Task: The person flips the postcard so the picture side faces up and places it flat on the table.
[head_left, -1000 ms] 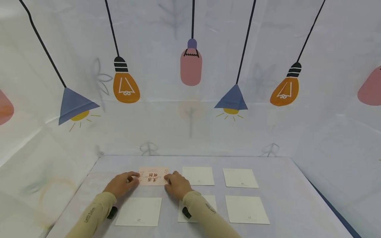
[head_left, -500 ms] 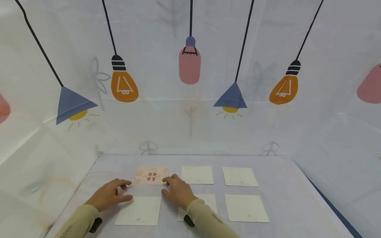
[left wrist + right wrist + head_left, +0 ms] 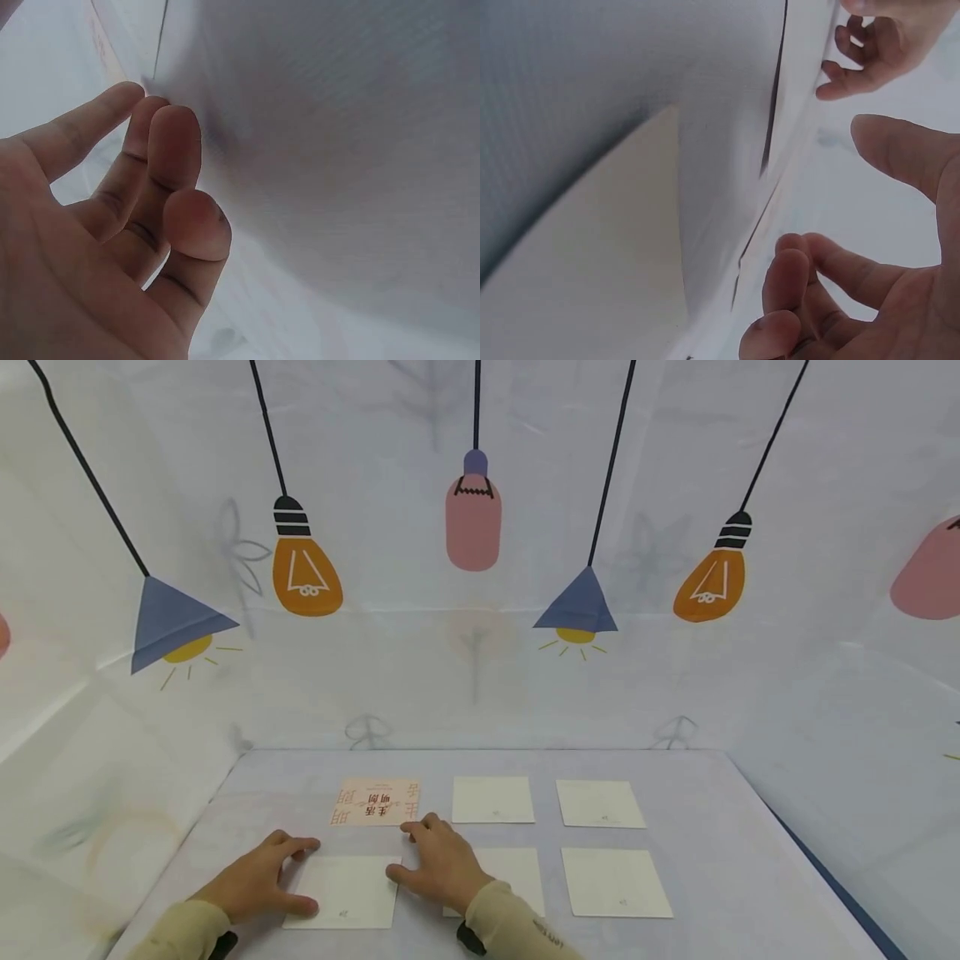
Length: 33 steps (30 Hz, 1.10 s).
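A pink card [image 3: 375,802] printed with dark red characters lies face up at the back left of the table. In front of it lies a white card [image 3: 343,889] with a small mark near its lower edge. At that card's left edge is my left hand [image 3: 255,877], its thumb and index finger spread apart. My right hand [image 3: 442,864] hovers by the card's right side, the index fingertip close to the pink card's lower right corner. Both wrist views show loosely bent fingers, with nothing between them, on the left hand [image 3: 112,202] and right hand [image 3: 870,277].
Another white card [image 3: 517,872] is partly hidden behind my right hand. More white cards lie to the right: one at the back middle [image 3: 492,800], one at the back right [image 3: 600,803], one at the front right [image 3: 617,882]. A white curtain [image 3: 480,677] with printed lamps encloses the table [image 3: 720,827].
My left hand has left the pink card and come nearer, to the front left white card. My right hand has drawn back slightly from the pink card, whose printed sides now show.
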{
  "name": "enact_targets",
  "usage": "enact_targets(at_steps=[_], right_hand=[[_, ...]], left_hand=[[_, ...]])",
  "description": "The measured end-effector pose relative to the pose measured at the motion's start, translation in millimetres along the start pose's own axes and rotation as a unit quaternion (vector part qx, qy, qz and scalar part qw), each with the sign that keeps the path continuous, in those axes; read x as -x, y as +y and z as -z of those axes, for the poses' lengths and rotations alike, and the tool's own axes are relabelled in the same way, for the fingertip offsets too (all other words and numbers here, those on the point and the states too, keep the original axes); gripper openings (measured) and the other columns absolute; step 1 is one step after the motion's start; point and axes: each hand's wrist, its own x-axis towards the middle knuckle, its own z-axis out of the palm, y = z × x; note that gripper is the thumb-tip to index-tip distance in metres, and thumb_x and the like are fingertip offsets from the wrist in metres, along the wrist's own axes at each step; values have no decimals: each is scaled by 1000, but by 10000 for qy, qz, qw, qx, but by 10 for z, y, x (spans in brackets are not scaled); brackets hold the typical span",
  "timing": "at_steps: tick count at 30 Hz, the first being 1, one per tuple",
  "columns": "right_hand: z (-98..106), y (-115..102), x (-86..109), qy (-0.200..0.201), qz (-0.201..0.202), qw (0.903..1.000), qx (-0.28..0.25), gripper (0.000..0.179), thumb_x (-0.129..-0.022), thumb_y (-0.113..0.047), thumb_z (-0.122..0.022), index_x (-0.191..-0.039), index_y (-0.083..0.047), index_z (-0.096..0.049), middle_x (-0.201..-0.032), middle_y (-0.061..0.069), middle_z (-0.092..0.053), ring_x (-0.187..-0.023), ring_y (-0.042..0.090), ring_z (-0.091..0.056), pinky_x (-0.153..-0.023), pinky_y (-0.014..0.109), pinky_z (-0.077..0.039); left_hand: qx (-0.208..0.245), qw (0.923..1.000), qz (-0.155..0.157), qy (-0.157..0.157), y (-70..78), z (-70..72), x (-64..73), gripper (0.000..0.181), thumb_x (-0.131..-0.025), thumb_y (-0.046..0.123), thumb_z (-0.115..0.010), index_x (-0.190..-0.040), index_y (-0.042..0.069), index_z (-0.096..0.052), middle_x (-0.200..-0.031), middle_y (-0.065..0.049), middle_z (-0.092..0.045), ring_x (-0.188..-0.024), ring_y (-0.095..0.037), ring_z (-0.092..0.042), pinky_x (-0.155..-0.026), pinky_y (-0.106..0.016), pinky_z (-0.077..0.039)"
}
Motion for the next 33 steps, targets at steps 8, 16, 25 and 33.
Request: enact_targets(at_steps=[8,16,25,33], right_hand=[[-41,-13,38,-75,-21,10000,-21,69,-80,-55,-80,-136,-17,-63,-109,-5,-56,-92,8,-53,-83,28,-49],[-64,-26,72,-194,54,9997,120,79,-74,-60,-84,-137,-16,-62,-110,-2,-56,-94,10,-52,-85,28,-49],[-127,-45,58,-226,146,9981,548,82,-70,-64,-84,-133,-15,-65,-107,-1,-55,-92,12,-51,-83,28,-47],[-144,-44,59,-251,136,9968,745,76,-69,-62,-86,-129,-18,-67,-106,-1,-54,-91,13,-50,-82,28,-46]], left_hand=[[84,9999,139,53,-21,-48,5,86,-62,52,-93,-132,13,-64,-109,-1,-51,-81,-17,-47,-74,-34,-45],[66,9997,-87,200,-41,-61,22,75,-62,51,-93,-123,19,-65,-108,-1,-50,-82,-16,-48,-75,-32,-45],[221,9996,8,159,-13,-55,9,68,-61,48,-95,-114,19,-64,-107,-3,-50,-81,-18,-47,-75,-34,-44],[225,9996,99,132,-21,-70,-18,70,-59,47,-95,-114,19,-63,-107,-3,-51,-86,-19,-49,-80,-40,-47]])
